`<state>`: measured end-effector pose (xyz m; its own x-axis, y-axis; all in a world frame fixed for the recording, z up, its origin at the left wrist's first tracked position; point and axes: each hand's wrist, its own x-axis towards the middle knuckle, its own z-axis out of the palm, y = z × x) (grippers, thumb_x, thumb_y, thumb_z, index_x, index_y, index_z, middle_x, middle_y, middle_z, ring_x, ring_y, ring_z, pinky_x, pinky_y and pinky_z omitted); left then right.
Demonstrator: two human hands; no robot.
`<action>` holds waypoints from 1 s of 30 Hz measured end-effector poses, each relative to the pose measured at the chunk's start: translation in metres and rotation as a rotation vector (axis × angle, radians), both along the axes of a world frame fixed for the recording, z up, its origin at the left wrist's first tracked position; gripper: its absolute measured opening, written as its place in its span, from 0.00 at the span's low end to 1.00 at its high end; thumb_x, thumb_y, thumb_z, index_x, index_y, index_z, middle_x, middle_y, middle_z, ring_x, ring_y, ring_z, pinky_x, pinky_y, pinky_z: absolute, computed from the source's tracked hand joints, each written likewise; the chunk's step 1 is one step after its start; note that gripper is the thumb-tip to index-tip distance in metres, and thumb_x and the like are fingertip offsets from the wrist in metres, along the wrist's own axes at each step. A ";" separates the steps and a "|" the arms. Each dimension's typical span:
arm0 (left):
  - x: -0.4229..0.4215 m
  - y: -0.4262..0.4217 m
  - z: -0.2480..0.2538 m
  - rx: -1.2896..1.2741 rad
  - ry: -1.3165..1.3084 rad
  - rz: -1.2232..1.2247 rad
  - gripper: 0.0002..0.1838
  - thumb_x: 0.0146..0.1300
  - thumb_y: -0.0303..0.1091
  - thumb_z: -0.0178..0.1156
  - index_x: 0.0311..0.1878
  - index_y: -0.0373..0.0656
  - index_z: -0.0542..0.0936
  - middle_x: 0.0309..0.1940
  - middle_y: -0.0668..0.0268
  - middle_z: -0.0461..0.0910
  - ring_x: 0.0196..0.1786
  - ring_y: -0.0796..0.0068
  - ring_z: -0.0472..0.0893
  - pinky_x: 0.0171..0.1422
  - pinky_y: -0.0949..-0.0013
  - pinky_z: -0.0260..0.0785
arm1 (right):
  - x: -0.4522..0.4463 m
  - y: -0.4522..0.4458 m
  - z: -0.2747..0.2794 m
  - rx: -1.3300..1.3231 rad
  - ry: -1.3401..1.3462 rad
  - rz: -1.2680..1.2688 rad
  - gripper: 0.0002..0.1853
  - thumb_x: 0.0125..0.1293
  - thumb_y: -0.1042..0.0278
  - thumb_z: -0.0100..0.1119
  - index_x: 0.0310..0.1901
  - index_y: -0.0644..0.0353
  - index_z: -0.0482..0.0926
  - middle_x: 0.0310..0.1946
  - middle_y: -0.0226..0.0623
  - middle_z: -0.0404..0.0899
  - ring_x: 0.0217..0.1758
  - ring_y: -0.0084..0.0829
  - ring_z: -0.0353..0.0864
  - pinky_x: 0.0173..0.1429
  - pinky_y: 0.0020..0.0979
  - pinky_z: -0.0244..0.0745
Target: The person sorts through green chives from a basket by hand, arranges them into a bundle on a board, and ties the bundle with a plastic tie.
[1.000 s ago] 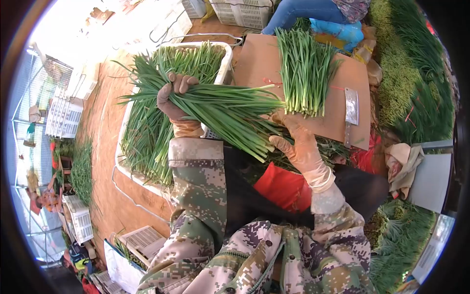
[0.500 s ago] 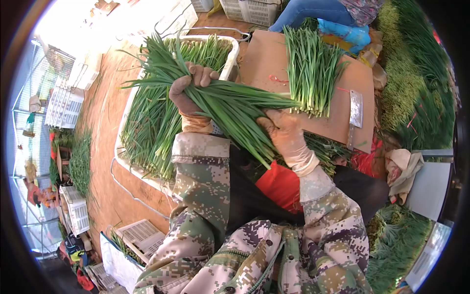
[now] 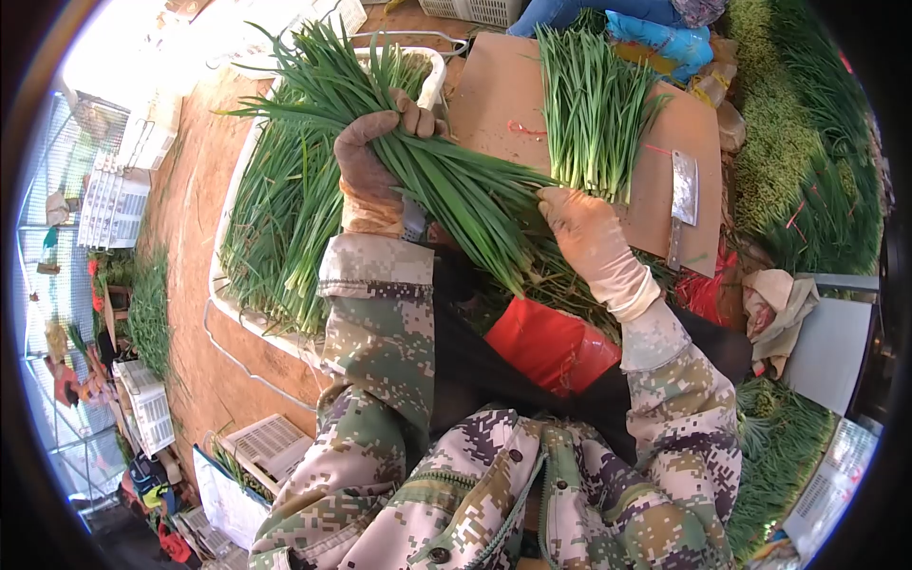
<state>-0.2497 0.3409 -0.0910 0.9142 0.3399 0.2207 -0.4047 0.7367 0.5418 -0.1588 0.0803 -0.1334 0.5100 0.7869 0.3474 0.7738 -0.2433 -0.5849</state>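
My left hand [image 3: 380,157], in a stained glove, is wrapped round a thick bunch of garlic chives [image 3: 456,190], held slanting in front of me. The leaves fan out to the upper left and the stalk ends point to the lower right. My right hand [image 3: 591,237], in a pale glove, pinches the ends of a few chive stalks at the bunch's right side. Beyond it, a neat pile of chives [image 3: 594,114] lies on a brown board [image 3: 494,95]. On that board's right side rests a cleaver [image 3: 684,190]. A red cloth or bag [image 3: 551,342] covers part of my lap.
A white crate [image 3: 220,285] full of chives stands to the left. Another person's jeans-clad leg [image 3: 570,13] and a blue plastic bag [image 3: 655,43] are at the top. Heaped chives [image 3: 826,199] lie on the right. White crates [image 3: 114,204] stand at the far left.
My right hand has moved right and its fingertips now pinch the stalk ends, where before it lay against the bunch. My left hand keeps its hold. The view has shifted slightly.
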 end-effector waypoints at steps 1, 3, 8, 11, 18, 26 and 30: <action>0.000 -0.001 0.000 -0.016 -0.001 -0.008 0.13 0.53 0.32 0.56 0.41 0.36 0.73 0.28 0.63 0.69 0.36 0.63 0.71 0.55 0.50 0.69 | 0.000 0.000 0.002 -0.004 0.001 0.001 0.08 0.66 0.70 0.61 0.44 0.62 0.80 0.33 0.47 0.81 0.34 0.52 0.81 0.37 0.40 0.77; -0.001 -0.006 0.004 -0.006 0.061 0.021 0.12 0.53 0.31 0.56 0.41 0.37 0.72 0.29 0.65 0.66 0.36 0.66 0.69 0.54 0.55 0.67 | 0.000 -0.003 0.012 0.032 0.647 -0.040 0.09 0.71 0.68 0.57 0.44 0.63 0.82 0.26 0.35 0.82 0.24 0.33 0.76 0.30 0.31 0.73; -0.002 -0.003 -0.001 -0.082 0.030 0.018 0.13 0.53 0.29 0.59 0.42 0.38 0.72 0.29 0.68 0.65 0.34 0.70 0.66 0.54 0.60 0.65 | 0.002 -0.015 0.028 0.107 1.118 0.035 0.12 0.75 0.66 0.54 0.45 0.66 0.83 0.32 0.29 0.84 0.26 0.16 0.72 0.33 0.21 0.71; -0.006 0.007 -0.005 -0.118 -0.031 0.058 0.12 0.55 0.28 0.59 0.42 0.37 0.72 0.29 0.68 0.67 0.35 0.71 0.70 0.56 0.62 0.67 | 0.004 -0.036 0.032 0.040 0.980 -0.002 0.11 0.74 0.67 0.54 0.44 0.66 0.83 0.33 0.29 0.83 0.28 0.16 0.73 0.35 0.21 0.72; -0.010 0.034 -0.008 -0.318 -0.378 0.023 0.11 0.57 0.26 0.57 0.44 0.36 0.73 0.31 0.65 0.70 0.38 0.68 0.74 0.61 0.60 0.67 | -0.011 -0.143 -0.117 -1.067 -0.016 -0.003 0.13 0.65 0.63 0.54 0.45 0.56 0.85 0.40 0.42 0.85 0.45 0.45 0.84 0.50 0.42 0.79; -0.011 0.031 -0.012 -0.267 -0.320 0.029 0.11 0.56 0.27 0.57 0.42 0.36 0.73 0.29 0.66 0.68 0.38 0.67 0.71 0.58 0.60 0.66 | -0.041 -0.054 0.032 0.197 0.188 -0.183 0.22 0.64 0.51 0.64 0.52 0.60 0.80 0.42 0.44 0.83 0.43 0.46 0.82 0.50 0.42 0.75; -0.012 0.028 -0.014 -0.243 -0.296 0.041 0.10 0.56 0.27 0.57 0.42 0.36 0.73 0.29 0.65 0.69 0.38 0.66 0.72 0.59 0.60 0.66 | -0.043 -0.037 0.034 0.106 -0.179 -0.232 0.25 0.63 0.50 0.64 0.55 0.59 0.79 0.49 0.43 0.81 0.48 0.44 0.80 0.54 0.42 0.71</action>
